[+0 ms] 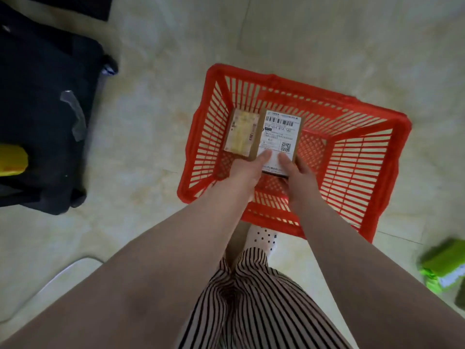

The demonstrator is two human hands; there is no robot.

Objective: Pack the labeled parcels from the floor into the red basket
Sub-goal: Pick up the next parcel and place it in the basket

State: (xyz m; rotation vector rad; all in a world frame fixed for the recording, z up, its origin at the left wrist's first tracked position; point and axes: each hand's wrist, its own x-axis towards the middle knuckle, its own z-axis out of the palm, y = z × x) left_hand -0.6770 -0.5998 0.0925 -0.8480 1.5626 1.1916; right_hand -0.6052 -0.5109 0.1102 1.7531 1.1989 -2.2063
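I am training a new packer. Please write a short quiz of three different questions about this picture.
1. True or false: a parcel with yellow tape already lies in the red basket.
2. Which hands hold the parcel with the white label? A left only, B right only, C both.
3. What colour is the package on the floor at the right edge?

Key: 1 true; 2 C, left hand and right hand; 3 green.

This looks like a room in a home, or perhaps a small parcel-handling spot; the view does not settle which. The floor (161, 117) is glossy pale marble-look tile with visible joints. A black wheeled suitcase (42, 107) lies at its left edge. A red plastic shopping basket (372, 157) stands directly on the tiles, with a green-wrapped parcel (445, 268) at the right edge.
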